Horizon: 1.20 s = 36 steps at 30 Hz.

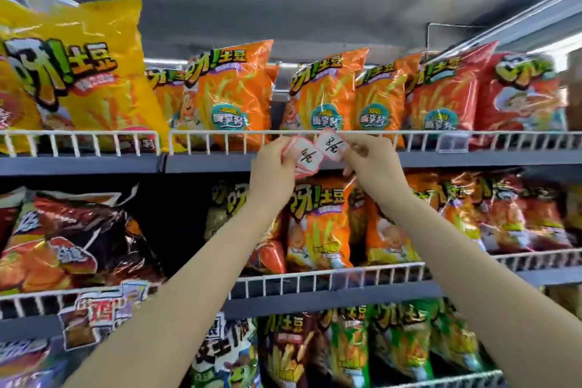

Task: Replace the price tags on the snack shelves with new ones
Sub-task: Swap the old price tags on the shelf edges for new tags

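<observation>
Red-edged price tag [331, 145] pinched in right hand [371, 161].

hands [318, 164]: 2 | wire shelf rails [220, 135]: 3 tiers | loose price tag [332, 145]: 1 | tag stack [304, 159]: 1

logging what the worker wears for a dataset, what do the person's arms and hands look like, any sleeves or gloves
Both forearms are bare up to the frame edge, with no sleeves in view. The left hand and right hand wear no gloves, and no rings, watch or bracelets show. The fingers are uncovered.
</observation>
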Motion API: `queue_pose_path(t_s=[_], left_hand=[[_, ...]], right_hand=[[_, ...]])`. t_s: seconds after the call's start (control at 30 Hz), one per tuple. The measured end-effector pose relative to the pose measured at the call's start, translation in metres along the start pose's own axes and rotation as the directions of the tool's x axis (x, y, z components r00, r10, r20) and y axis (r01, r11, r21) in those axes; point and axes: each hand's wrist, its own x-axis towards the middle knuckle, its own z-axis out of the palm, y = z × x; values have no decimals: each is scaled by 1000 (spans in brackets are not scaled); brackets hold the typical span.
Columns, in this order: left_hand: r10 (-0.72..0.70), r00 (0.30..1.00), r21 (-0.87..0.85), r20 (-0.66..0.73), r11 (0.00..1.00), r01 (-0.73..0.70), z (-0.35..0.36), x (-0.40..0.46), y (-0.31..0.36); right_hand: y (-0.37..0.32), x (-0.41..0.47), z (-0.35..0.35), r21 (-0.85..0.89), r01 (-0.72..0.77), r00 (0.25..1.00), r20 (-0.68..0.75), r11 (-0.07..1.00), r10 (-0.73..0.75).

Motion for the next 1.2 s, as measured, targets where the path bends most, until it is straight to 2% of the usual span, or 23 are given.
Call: queue_pose_path(t_s=[0.13, 0.23, 0.37, 0.5, 0.67, 0.93, 1.2], left_hand=[[26, 1000, 16, 8, 1000, -26, 34, 5, 21], [27, 1000, -9, 11, 1000, -26, 67, 5, 42], [27, 999, 28, 32, 999, -28, 120, 7, 65], [24, 999, 63, 45, 998, -26, 179, 10, 88], [-103, 994, 69, 19, 992, 102, 249, 23, 120], [-206, 978, 94, -22, 974, 207, 277, 24, 146], [-274, 961, 112, -28, 955, 275, 275, 20, 154]], right_hand=[[23, 2, -36, 12, -50, 998, -44, 999, 50], [45, 6, -67, 90, -22, 997, -71, 996, 29], [81, 19, -113, 100, -31, 992, -116, 995, 43], [122, 35, -157, 66, 27, 992, -127, 997, -18], [155, 68, -209, -61, 156, 986, -54, 986, -159], [167, 96, -229, -155, 346, 938, 33, 925, -346], [173, 94, -219, -195, 305, 950, 138, 932, -282]])
